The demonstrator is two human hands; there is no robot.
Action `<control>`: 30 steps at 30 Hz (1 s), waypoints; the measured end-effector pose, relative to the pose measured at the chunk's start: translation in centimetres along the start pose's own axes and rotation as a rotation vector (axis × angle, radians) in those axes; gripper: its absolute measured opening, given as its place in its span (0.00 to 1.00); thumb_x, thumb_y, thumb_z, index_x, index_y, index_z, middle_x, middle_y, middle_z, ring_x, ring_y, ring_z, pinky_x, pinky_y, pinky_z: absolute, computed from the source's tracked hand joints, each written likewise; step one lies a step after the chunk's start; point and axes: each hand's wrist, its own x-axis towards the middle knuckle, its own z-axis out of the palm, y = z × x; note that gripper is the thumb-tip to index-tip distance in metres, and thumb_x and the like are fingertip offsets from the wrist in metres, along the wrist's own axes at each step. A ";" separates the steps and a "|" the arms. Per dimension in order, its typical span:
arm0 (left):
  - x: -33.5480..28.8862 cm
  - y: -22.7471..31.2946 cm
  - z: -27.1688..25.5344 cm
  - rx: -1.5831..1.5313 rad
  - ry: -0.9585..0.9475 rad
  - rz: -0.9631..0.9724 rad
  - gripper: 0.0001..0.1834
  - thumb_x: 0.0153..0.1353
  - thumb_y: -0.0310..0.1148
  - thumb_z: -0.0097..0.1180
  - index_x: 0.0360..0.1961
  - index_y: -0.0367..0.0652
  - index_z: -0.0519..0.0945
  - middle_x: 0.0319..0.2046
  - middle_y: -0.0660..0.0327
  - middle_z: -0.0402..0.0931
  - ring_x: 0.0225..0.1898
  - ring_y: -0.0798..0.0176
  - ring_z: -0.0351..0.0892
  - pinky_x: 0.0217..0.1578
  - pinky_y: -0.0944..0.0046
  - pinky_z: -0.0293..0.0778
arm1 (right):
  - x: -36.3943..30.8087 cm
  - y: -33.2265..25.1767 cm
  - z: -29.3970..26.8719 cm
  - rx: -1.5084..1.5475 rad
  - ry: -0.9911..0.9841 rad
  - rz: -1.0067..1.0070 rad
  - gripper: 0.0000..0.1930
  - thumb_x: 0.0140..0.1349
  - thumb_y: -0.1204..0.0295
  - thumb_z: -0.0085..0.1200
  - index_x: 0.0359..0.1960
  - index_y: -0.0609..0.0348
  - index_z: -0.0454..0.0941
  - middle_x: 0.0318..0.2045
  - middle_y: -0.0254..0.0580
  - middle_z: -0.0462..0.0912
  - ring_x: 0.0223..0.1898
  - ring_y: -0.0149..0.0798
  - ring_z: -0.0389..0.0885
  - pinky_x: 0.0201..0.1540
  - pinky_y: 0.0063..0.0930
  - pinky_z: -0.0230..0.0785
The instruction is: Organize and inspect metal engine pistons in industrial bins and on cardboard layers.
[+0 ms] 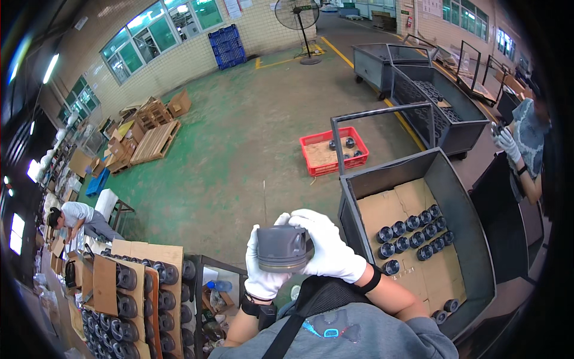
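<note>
A dark grey piston (281, 246) is held up in front of my chest, with its grooved, brownish band at the bottom. My left hand (261, 272), in a white glove, wraps round its left side and underside. My right hand (326, 245), also gloved in white, grips it from the right, with fingers over its upper edge. To my right, several dark pistons (412, 224) stand in rows on cardboard inside a grey metal cart (466, 239). At my left, more pistons (127, 305) are stacked in layers between cardboard sheets.
A red crate (336, 167) with a few pistons sits on the green floor ahead. Further metal carts (439, 128) line the right. A gloved co-worker (523, 143) stands at far right; another person (78, 218) bends at the left. Pallets (155, 142) and a fan (305, 36) stand beyond.
</note>
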 end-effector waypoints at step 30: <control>-1.6 5.6 -0.9 1.085 -0.121 0.210 0.34 0.71 0.61 0.33 0.61 0.44 0.68 0.55 0.51 0.75 0.57 0.51 0.75 0.62 0.46 0.69 | 2.4 -2.4 2.4 -0.141 -0.019 -0.255 0.34 0.47 0.61 0.73 0.57 0.56 0.73 0.53 0.54 0.76 0.49 0.53 0.79 0.52 0.40 0.74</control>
